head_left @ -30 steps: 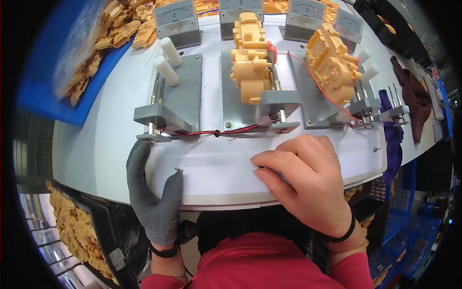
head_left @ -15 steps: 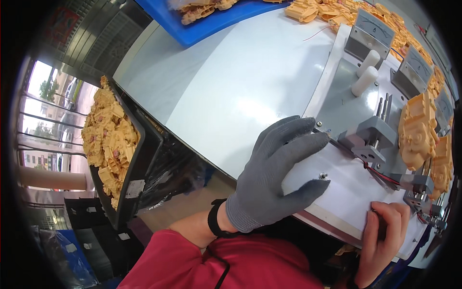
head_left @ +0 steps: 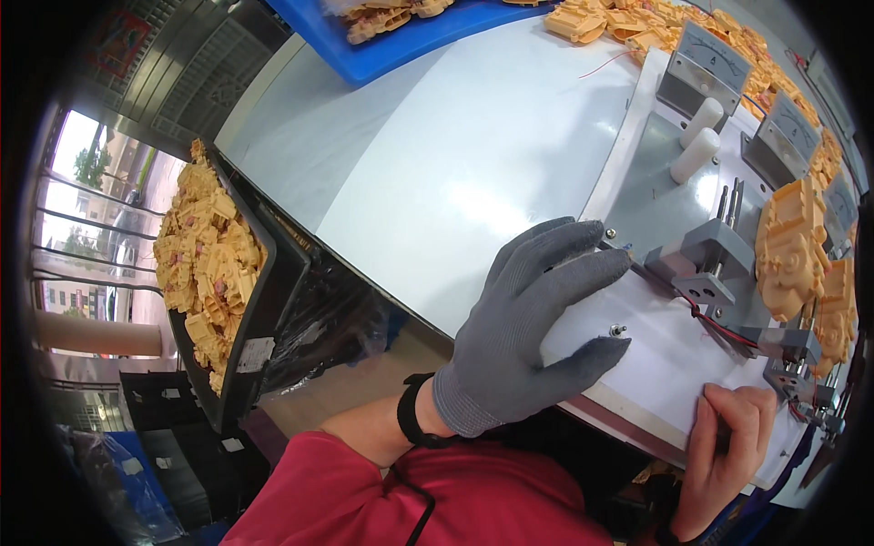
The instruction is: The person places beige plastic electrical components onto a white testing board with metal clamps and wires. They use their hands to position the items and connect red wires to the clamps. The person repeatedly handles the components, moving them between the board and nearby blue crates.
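My left hand (head_left: 523,332), in a grey knit glove, reaches over the near edge of a white panel (head_left: 660,364). Its fingers and thumb are spread, with nothing between them. A small metal toggle switch (head_left: 618,330) stands in the gap beside the thumb tip. My bare right hand (head_left: 733,437) rests at the panel's front edge at lower right, fingers curled; whatever its fingertips may hold is hidden. Beyond the left fingertips sits a grey clamp block (head_left: 701,250) with metal pins and red and black wires. An orange plastic shell (head_left: 790,250) stands right of it.
Two white posts (head_left: 696,155) and several needle meters (head_left: 706,59) line the panel's far side. Piled orange shells (head_left: 637,32) lie at the back. A blue tray (head_left: 364,59) stands far left. A black bin (head_left: 273,300) of orange parts (head_left: 214,255) is beside the table.
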Demonstrator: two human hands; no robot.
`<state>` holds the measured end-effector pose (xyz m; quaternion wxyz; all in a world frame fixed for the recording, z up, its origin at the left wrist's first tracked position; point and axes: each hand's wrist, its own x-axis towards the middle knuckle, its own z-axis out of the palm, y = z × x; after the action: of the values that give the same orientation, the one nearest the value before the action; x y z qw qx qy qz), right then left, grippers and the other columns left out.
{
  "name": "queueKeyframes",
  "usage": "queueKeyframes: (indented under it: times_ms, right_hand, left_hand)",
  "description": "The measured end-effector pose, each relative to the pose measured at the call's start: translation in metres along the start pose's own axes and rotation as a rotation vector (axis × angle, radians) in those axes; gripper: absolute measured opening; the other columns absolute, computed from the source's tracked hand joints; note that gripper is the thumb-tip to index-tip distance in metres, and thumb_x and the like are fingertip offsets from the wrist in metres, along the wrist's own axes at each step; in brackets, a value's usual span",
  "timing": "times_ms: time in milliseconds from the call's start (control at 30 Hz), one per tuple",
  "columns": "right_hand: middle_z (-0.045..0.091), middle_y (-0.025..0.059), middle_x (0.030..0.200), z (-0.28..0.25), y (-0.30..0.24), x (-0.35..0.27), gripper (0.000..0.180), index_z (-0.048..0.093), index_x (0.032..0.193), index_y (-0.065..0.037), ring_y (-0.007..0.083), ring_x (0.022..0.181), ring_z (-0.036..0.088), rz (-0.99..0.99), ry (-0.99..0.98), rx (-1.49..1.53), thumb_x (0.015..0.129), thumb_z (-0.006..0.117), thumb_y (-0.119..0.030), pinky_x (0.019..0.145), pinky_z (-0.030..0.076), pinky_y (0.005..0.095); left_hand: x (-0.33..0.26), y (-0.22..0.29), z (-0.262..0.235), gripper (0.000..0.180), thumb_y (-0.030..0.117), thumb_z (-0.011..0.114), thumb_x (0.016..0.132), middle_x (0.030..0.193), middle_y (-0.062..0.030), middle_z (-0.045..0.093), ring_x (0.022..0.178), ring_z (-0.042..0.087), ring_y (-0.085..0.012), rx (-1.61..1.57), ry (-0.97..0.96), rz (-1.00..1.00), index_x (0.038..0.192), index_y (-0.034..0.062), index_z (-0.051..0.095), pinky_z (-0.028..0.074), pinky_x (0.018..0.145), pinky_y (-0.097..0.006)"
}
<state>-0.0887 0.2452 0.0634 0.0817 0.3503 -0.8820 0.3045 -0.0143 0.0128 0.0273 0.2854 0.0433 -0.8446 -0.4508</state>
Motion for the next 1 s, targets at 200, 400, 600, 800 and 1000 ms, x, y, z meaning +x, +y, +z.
queueKeyframes:
  times_ms: [200,400,600,800,1000]
  right_hand:
    - [0.050,0.0110,0.084,-0.0004,0.0001,0.0017,0.017,0.062,0.093,0.001,0.0237,0.078,0.051,-0.041,-0.001,-0.024,0.079,0.065,0.010,0.069,0.041,0.0313]
    - [0.050,0.0111,0.085,-0.0023,0.0001,0.0002,0.016,0.061,0.093,0.001,0.0240,0.079,0.051,-0.020,-0.024,-0.030,0.080,0.064,0.009,0.070,0.042,0.0315]
    - [0.052,0.0116,0.087,-0.0009,-0.0036,-0.0025,0.016,0.061,0.095,0.002,0.0245,0.083,0.053,0.047,-0.012,-0.007,0.080,0.063,0.007,0.073,0.043,0.0313]
    - [0.052,0.0113,0.088,0.0010,-0.0032,-0.0002,0.016,0.062,0.092,0.001,0.0244,0.083,0.053,0.048,0.005,0.017,0.077,0.065,0.004,0.075,0.043,0.0319]
    - [0.056,0.0053,0.081,0.0027,-0.0034,0.0036,0.026,0.069,0.089,-0.008,0.0241,0.075,0.053,0.057,0.078,-0.002,0.066,0.082,-0.004,0.067,0.041,0.0340]
  left_hand:
    - [0.0004,0.0006,0.0002,0.062,0.009,0.081,0.074,0.135,-0.0200,0.051,0.130,0.046,-0.0359,-0.017,-0.009,-0.003,0.131,0.0041,0.056,0.039,0.107,-0.043]
    - [0.0013,0.0013,-0.0030,0.063,0.007,0.082,0.072,0.136,-0.0217,0.050,0.131,0.045,-0.0357,0.028,-0.034,0.025,0.129,0.0018,0.056,0.039,0.107,-0.043]
    - [-0.0001,0.0012,-0.0042,0.063,0.006,0.082,0.072,0.136,-0.0224,0.050,0.131,0.046,-0.0365,0.027,-0.033,0.033,0.129,0.0013,0.056,0.039,0.107,-0.043]
    - [-0.0034,-0.0017,-0.0020,0.061,0.009,0.080,0.074,0.134,-0.0212,0.051,0.128,0.047,-0.0373,-0.001,0.031,0.008,0.130,0.0035,0.057,0.041,0.104,-0.044]
    - [-0.0024,-0.0002,-0.0016,0.059,0.007,0.078,0.074,0.134,-0.0242,0.048,0.127,0.049,-0.0372,-0.029,0.002,-0.055,0.128,0.0009,0.054,0.042,0.105,-0.043]
